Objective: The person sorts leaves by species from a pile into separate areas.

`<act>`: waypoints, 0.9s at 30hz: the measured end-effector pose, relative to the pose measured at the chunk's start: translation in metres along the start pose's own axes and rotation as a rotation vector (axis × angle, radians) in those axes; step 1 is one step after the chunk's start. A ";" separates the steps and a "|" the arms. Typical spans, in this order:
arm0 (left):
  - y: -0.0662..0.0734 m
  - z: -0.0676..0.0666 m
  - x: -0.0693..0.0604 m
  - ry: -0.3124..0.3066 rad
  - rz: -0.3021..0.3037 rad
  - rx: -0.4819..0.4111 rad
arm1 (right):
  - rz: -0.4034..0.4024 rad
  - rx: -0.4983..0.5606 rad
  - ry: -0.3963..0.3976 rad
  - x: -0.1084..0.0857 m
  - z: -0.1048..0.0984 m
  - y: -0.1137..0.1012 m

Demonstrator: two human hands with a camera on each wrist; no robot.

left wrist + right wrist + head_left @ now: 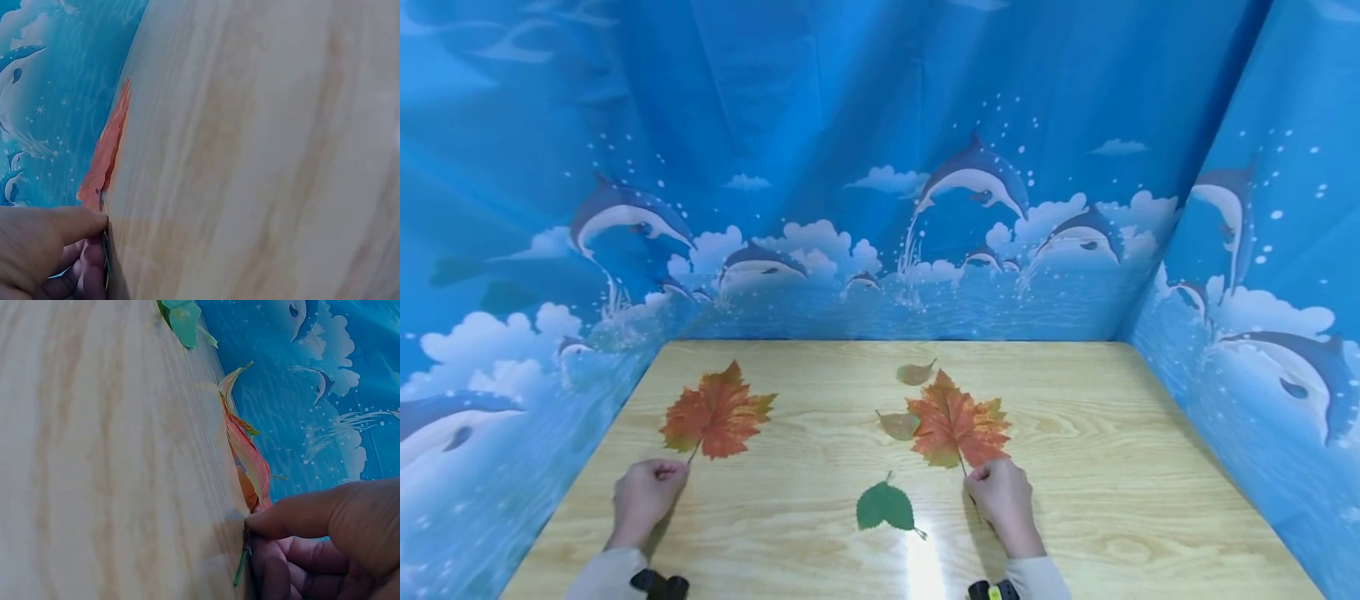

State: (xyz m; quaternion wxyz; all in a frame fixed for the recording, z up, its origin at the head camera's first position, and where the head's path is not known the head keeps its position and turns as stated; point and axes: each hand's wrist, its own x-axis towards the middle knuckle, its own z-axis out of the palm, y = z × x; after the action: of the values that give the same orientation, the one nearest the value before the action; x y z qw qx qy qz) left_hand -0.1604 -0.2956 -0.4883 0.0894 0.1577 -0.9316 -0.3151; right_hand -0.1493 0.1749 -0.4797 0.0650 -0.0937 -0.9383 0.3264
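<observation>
On the left of the table lies a red-orange maple leaf (718,414), and my left hand (647,497) pinches its stem between thumb and fingertips. A second maple leaf (957,421) of like colour lies right of the middle; my right hand (1002,500) pinches that one by the stem. In the right wrist view, the green end of the stem (240,567) sticks out below the thumb. The left wrist view shows the left maple leaf (109,147) nearly edge-on beyond the thumb. Both hands are low over the wood-patterned table.
Between the hands lie green leaves (884,507), overlapping. Two small brownish leaves, one farther back (915,373) and one (900,426) touching the right maple leaf's edge, lie near it. A blue dolphin-print curtain (850,167) borders the wooden table (805,475) at the back and sides.
</observation>
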 end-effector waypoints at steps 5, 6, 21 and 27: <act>0.001 0.000 -0.001 0.006 -0.012 -0.002 | -0.014 -0.007 0.026 0.000 0.002 0.000; 0.002 0.000 -0.001 0.008 -0.015 -0.002 | -0.015 -0.006 0.029 0.000 0.002 0.001; 0.003 0.000 0.001 -0.024 -0.052 -0.004 | 0.001 0.075 -0.004 0.000 0.003 0.007; 0.004 0.001 0.002 -0.027 -0.069 -0.002 | -0.025 0.072 0.010 0.004 0.001 0.012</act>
State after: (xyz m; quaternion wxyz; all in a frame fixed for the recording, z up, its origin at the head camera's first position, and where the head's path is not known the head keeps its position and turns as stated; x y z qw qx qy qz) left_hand -0.1631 -0.2928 -0.4865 0.0658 0.1854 -0.9264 -0.3212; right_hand -0.1515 0.1846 -0.4879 0.0771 -0.0814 -0.9267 0.3586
